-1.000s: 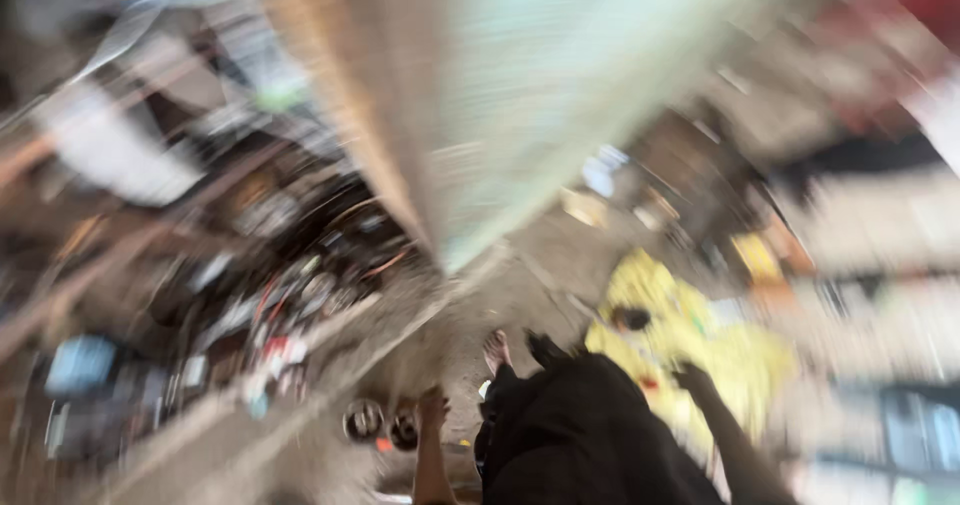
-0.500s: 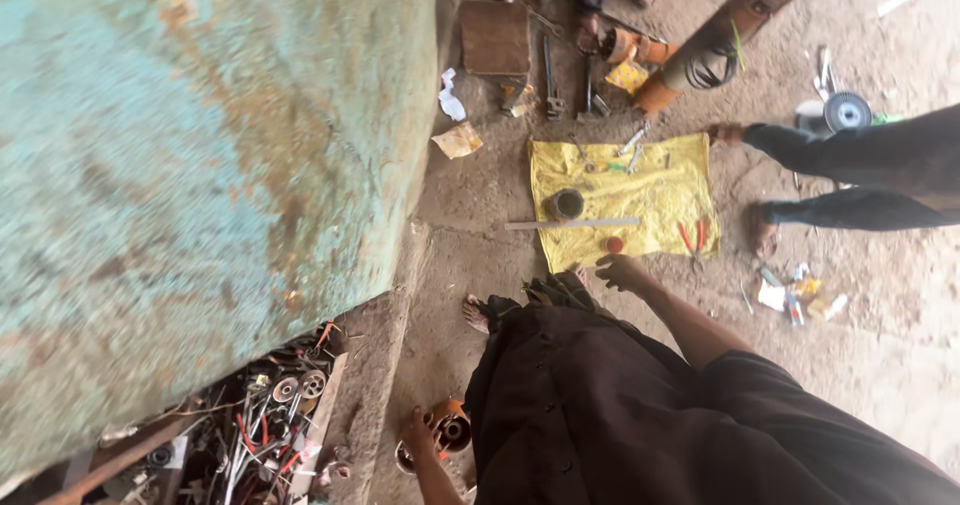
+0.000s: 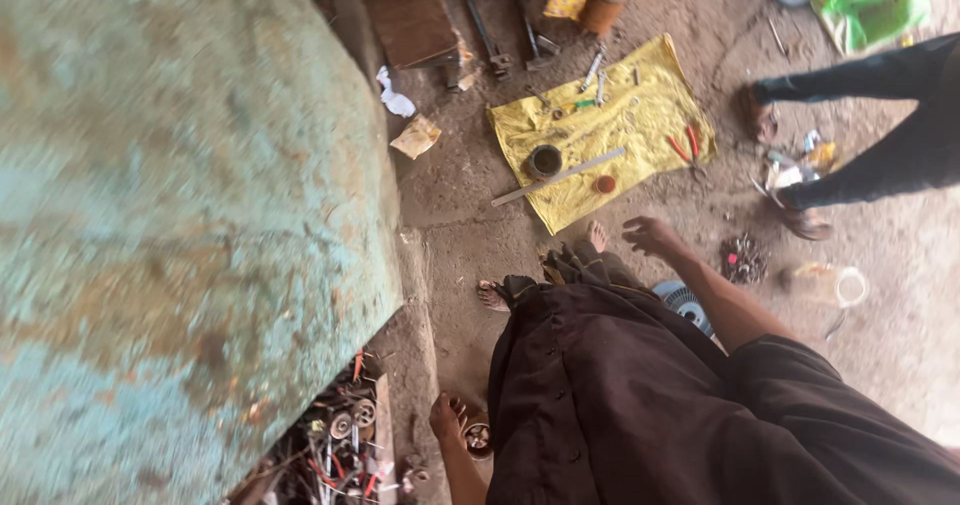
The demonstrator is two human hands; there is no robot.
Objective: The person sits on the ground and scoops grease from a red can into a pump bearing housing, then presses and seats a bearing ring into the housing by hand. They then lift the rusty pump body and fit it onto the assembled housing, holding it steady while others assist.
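The person's left hand (image 3: 446, 417) is hanging low beside a small round metal part (image 3: 478, 437) on the dirt floor (image 3: 450, 225), fingers loosely together, holding nothing I can make out. The right hand (image 3: 650, 235) is reaching out, fingers spread apart and empty, over bare ground just short of the yellow cloth (image 3: 640, 115), where a dark cup (image 3: 545, 160), a flat metal bar (image 3: 558, 176) and red-handled pliers (image 3: 685, 145) are lying.
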